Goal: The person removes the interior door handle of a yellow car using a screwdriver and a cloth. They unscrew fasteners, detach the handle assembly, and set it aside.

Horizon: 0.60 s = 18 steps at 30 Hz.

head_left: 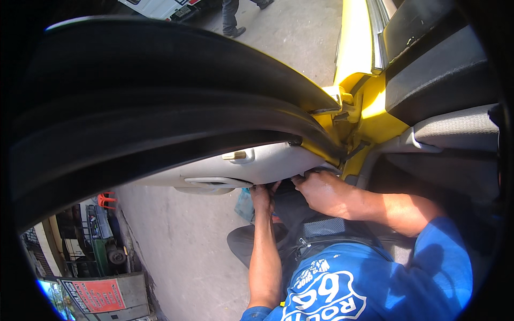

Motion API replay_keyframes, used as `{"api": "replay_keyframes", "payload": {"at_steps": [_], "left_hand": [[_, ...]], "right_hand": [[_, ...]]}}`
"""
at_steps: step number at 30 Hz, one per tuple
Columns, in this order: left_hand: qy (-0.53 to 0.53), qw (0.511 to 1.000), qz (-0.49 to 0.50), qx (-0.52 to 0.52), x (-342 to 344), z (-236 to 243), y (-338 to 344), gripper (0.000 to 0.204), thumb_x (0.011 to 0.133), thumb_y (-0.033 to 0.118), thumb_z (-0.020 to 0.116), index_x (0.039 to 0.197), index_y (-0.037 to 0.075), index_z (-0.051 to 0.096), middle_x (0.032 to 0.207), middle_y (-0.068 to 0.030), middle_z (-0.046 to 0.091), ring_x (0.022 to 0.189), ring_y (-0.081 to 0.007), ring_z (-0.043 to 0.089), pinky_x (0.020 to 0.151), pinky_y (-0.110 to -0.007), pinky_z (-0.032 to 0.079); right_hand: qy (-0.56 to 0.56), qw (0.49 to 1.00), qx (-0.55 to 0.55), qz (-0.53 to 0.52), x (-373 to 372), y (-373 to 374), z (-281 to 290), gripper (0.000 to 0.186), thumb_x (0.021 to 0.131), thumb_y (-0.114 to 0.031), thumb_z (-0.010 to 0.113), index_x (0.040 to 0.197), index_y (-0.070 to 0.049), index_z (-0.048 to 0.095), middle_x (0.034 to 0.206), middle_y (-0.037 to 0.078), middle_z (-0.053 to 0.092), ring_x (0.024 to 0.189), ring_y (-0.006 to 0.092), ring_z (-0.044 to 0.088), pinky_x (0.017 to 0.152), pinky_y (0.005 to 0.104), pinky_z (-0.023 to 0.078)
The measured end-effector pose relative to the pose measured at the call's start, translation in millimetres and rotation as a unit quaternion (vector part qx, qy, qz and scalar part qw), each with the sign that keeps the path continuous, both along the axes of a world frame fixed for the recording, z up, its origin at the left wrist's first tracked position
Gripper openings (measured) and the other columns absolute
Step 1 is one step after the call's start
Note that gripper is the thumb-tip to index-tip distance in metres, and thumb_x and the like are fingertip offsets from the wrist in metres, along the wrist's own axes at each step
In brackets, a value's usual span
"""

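Observation:
A yellow car door stands open in front of me, with a light grey inner door panel (267, 160) that carries a pull handle (214, 182) and a gold-coloured inside door latch (234, 155). My left hand (262, 197) reaches up to the panel's lower edge; its fingers are partly hidden there. To its right, my right hand (324, 191) is closed with curled fingers at the lower edge near the hinge side. Whatever it grips is hidden in shadow. A teal object (244, 205) shows beside my left wrist.
The black door frame (176, 91) arches over the upper left. The yellow door pillar (369, 115) and a grey seat (455, 131) are on the right. A person's legs (231, 18) and a white vehicle (160, 7) appear beyond the door. An orange chair (106, 200) is at left.

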<state>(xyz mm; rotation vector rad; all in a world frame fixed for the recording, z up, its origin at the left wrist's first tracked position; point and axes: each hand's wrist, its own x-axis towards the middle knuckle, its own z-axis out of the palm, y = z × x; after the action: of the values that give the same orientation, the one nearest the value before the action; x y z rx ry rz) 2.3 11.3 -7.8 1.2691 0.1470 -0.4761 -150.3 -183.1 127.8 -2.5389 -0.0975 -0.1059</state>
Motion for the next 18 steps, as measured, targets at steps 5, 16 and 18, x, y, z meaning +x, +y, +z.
{"api": "replay_keyframes", "payload": {"at_steps": [5,16,18], "left_hand": [[0.004,1.0,0.005,-0.002,-4,8,-3,0.052,0.114,0.033,0.049,0.151,-0.003,0.039,0.153,-0.0196,0.046,0.132,-0.035,0.058,0.096,-0.051,0.065],[-0.009,0.999,0.032,-0.014,-4,4,-4,0.052,0.113,0.036,0.053,0.144,-0.004,0.045,0.146,-0.0197,0.052,0.128,-0.0354,0.061,0.093,-0.05,0.066],[0.004,1.0,0.02,0.0,-5,6,-5,0.053,0.113,0.036,0.053,0.146,-0.004,0.044,0.146,-0.0196,0.052,0.128,-0.0352,0.062,0.093,-0.05,0.066]], "right_hand": [[-0.022,0.999,0.032,0.004,5,2,-10,0.036,0.089,-0.003,0.058,0.122,0.01,0.063,0.095,0.029,0.074,0.089,0.0444,0.075,0.081,0.051,0.061],[-0.089,0.994,0.064,-0.011,-20,-14,40,0.03,0.086,-0.001,0.06,0.113,0.008,0.067,0.086,0.025,0.073,0.086,0.0417,0.074,0.077,0.0479,0.061],[-0.093,0.995,0.041,-0.008,-27,-18,41,0.032,0.087,-0.001,0.061,0.117,0.009,0.067,0.095,0.027,0.071,0.093,0.0412,0.073,0.083,0.0463,0.06]]}}
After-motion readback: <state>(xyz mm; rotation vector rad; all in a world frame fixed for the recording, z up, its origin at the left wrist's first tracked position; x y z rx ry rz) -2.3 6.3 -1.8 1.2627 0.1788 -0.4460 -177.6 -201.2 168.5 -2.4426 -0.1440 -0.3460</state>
